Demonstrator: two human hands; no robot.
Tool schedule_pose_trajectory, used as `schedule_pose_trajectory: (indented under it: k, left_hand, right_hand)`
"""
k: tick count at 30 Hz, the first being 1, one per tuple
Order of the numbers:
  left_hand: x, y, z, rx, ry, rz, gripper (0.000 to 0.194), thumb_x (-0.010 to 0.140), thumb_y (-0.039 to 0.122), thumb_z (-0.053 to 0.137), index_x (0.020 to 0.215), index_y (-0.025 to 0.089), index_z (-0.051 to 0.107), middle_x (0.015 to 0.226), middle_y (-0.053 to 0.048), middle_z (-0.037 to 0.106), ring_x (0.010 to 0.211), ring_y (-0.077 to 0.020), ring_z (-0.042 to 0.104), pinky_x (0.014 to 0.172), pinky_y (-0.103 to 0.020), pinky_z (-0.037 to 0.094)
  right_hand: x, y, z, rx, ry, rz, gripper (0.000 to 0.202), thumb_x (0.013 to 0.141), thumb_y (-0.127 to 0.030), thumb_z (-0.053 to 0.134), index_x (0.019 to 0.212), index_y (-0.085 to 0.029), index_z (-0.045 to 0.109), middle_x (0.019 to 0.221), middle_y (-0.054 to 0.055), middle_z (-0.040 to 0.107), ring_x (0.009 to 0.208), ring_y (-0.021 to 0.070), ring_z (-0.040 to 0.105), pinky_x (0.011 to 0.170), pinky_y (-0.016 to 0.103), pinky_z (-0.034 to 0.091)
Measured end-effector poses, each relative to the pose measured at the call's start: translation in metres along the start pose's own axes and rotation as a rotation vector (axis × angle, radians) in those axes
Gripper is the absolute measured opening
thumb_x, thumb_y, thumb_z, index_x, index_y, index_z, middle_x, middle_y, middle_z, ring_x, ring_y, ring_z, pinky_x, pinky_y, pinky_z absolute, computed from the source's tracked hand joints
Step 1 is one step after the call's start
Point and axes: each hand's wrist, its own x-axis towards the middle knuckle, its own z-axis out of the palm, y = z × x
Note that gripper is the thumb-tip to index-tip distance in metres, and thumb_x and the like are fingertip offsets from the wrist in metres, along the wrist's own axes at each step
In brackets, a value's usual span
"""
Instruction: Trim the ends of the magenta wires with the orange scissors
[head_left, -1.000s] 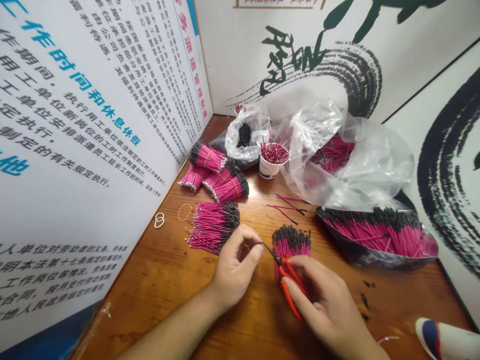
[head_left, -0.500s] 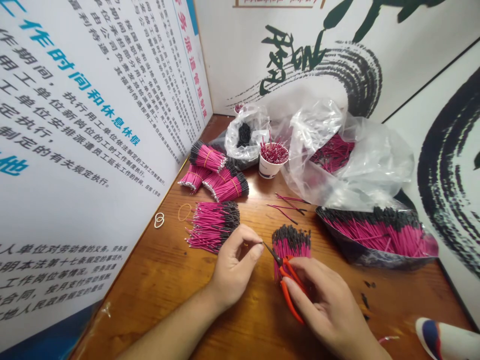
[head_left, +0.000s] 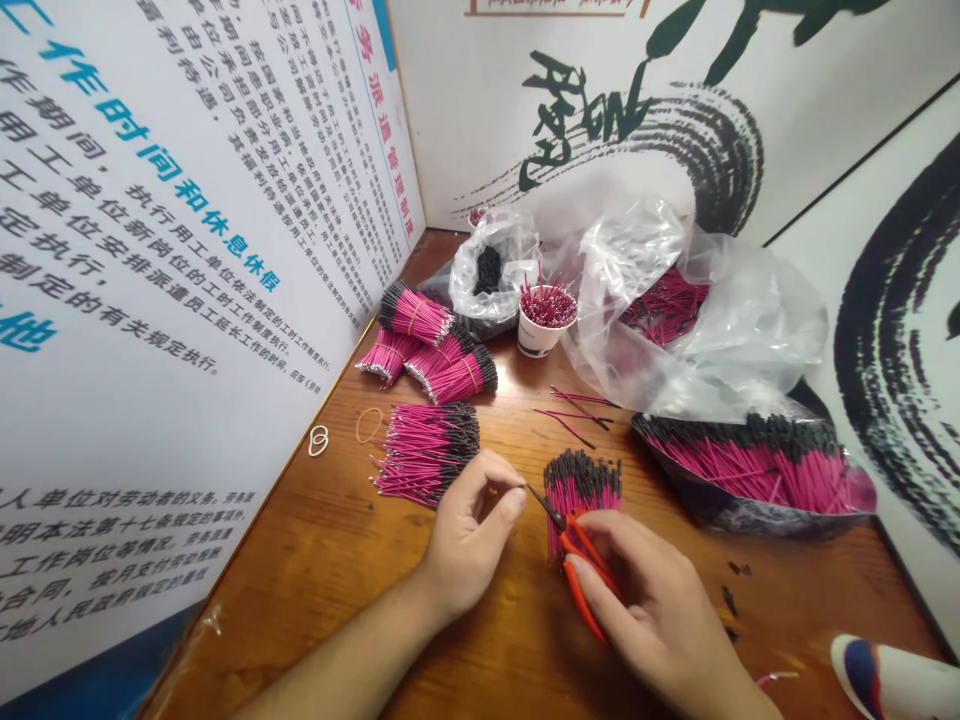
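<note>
My right hand [head_left: 645, 590] is wrapped around small red-handled scissors [head_left: 581, 560], whose dark blades point up and left. Thumb and index finger pinched together, my left hand [head_left: 472, 530] meets the blade tips. A tiny dark end shows at its fingertips; what else it grips is hidden. Just behind the scissors lies a pile of pink wires with black ends [head_left: 583, 485]. Left of it, partly behind my left hand, spreads a wider layer of similar pink wires [head_left: 424, 450].
Banded wire bundles [head_left: 417, 314] are stacked at the back left. A paper cup [head_left: 541, 338] full of pink wires stands beside clear plastic bags [head_left: 765, 320]. At right, a dark tray [head_left: 720, 515] holds many wires. A tipped cup [head_left: 911, 685] and rubber bands [head_left: 318, 441] lie near the sides.
The scissor handles and my right fingers have shifted very slightly. My left hand and everything on the table look the same.
</note>
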Motion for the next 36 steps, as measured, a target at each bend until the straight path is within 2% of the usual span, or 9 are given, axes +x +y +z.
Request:
schedule_pose_trajectory:
  k: [7, 12, 19, 27, 36]
  left_hand:
    - [0.0003, 0.0009, -0.0003, 0.002, -0.001, 0.011, 0.013, 0.095, 0.028, 0.058, 0.086, 0.018, 0.059, 0.081, -0.002, 0.055, 0.077, -0.0146, 0.051, 0.071, -0.026, 0.042]
    - [0.0003, 0.0017, -0.0009, 0.005, -0.008, 0.008, 0.012, 0.095, 0.026, 0.057, 0.087, 0.018, 0.060, 0.082, -0.002, 0.055, 0.077, -0.0144, 0.051, 0.071, -0.025, 0.042]
    - [-0.0005, 0.0029, -0.0003, -0.001, -0.009, -0.022, 0.012, 0.095, 0.026, 0.056, 0.087, 0.018, 0.059, 0.082, -0.002, 0.054, 0.076, -0.0139, 0.050, 0.070, -0.025, 0.041]
    - [-0.0003, 0.0039, -0.0002, 0.015, -0.014, -0.056, 0.017, 0.095, 0.032, 0.056, 0.085, 0.018, 0.058, 0.080, -0.002, 0.055, 0.073, -0.0143, 0.049, 0.068, -0.025, 0.041]
    - [-0.0008, 0.0052, -0.0012, 0.018, -0.021, -0.051, 0.013, 0.096, 0.025, 0.054, 0.085, 0.018, 0.058, 0.080, -0.001, 0.054, 0.073, -0.0137, 0.047, 0.068, -0.025, 0.039]
  right_hand:
    - [-0.0004, 0.0026, -0.0006, -0.023, -0.014, -0.022, 0.013, 0.094, -0.030, 0.054, 0.097, -0.021, 0.063, 0.072, 0.002, 0.068, 0.061, 0.0160, 0.061, 0.058, 0.026, 0.048]
    - [0.0007, 0.0051, -0.0021, -0.058, 0.013, -0.112, 0.009, 0.093, -0.027, 0.056, 0.098, -0.021, 0.062, 0.070, 0.000, 0.066, 0.059, 0.0152, 0.061, 0.056, 0.025, 0.048]
    - [0.0002, 0.0002, -0.0016, -0.038, 0.027, -0.020, 0.011, 0.093, -0.029, 0.055, 0.095, -0.021, 0.062, 0.069, 0.001, 0.065, 0.057, 0.0152, 0.059, 0.056, 0.026, 0.047]
    - [-0.0004, 0.0009, -0.0004, -0.016, 0.011, -0.015, 0.012, 0.092, -0.030, 0.055, 0.096, -0.022, 0.063, 0.072, 0.002, 0.068, 0.061, 0.0165, 0.062, 0.058, 0.027, 0.049]
    - [0.0004, 0.0046, -0.0029, -0.037, 0.007, -0.091, 0.010, 0.094, -0.028, 0.055, 0.099, -0.021, 0.062, 0.075, 0.002, 0.069, 0.062, 0.0155, 0.063, 0.058, 0.025, 0.050]
